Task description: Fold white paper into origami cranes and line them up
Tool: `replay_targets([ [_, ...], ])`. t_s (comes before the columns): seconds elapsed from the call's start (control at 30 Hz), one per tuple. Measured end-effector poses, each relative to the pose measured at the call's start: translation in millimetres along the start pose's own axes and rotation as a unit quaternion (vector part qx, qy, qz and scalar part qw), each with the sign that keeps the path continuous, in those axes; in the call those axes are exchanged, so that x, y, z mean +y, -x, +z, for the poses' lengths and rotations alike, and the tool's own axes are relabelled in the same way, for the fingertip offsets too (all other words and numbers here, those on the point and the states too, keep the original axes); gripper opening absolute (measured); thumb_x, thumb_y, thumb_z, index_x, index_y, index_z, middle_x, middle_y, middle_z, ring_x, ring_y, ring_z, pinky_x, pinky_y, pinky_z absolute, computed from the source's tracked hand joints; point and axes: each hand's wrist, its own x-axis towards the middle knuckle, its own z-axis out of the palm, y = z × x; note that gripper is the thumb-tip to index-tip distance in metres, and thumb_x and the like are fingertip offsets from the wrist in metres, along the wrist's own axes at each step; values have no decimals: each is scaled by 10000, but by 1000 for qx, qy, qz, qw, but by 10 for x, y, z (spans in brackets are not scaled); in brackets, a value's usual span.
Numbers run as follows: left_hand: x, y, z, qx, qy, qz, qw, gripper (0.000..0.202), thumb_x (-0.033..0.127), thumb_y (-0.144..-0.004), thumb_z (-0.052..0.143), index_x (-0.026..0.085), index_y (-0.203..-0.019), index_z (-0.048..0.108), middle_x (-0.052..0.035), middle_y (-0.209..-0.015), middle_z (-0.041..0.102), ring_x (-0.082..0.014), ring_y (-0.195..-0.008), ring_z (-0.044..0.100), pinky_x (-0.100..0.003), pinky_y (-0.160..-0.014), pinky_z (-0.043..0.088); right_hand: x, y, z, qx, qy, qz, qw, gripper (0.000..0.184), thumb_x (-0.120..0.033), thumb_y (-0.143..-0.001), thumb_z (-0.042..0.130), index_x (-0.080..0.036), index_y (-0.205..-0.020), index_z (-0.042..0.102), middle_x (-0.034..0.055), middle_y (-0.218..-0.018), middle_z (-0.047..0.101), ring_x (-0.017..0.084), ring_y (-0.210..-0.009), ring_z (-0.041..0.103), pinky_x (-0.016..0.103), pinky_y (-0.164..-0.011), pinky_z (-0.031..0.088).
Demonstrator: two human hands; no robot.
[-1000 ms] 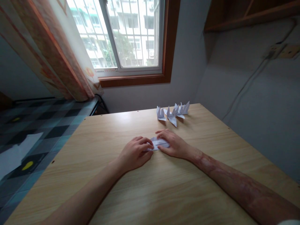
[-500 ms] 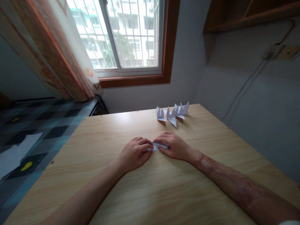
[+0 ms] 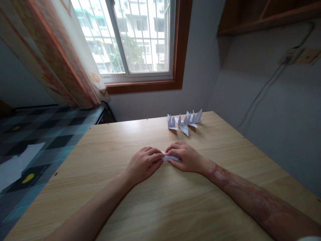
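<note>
A small folded piece of white paper [image 3: 168,156] lies on the wooden table [image 3: 175,201], mostly hidden between my two hands. My left hand [image 3: 143,164] has its fingers curled and pressed on the paper's left end. My right hand [image 3: 184,156] covers the right end, its fingers closed around the paper. The two hands' fingertips nearly touch over it. Further back on the table stand several folded white paper cranes [image 3: 185,121] in a short row.
A window [image 3: 135,36] with a brown frame and a patterned curtain [image 3: 57,57] are behind the table. A bed with a checked cover [image 3: 37,140] lies to the left. A grey wall with a cable [image 3: 263,90] runs along the right; a wooden shelf [image 3: 263,13] hangs above.
My right hand has slid left and closed over the paper, so less of the white piece shows. My left hand has hardly moved.
</note>
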Motion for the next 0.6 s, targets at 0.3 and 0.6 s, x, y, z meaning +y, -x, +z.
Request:
replay_targets([
  [0.3,16,-14,-17,-4,-4,-2,1000,202,260,-1111,594,249,-1198,775,-64,-1100,823,-232,-998,743,-400,-905,569,64,-7,39,19,-15,8,1000,110,-237,-1059,721,-265,-1138,792,58,-1142,821,245,-1057,752,431,-1012,571],
  [0.6,-8,12,3,-9,15,4,1000,222,177,-1050,612,265,-1171,776,-55,-1238,810,-240,-1093,746,-416,-983,580,81,-13,49,27,-51,18,998,120,-187,-1049,720,-266,-1076,806,47,-1130,812,221,-1046,744,393,-1003,566],
])
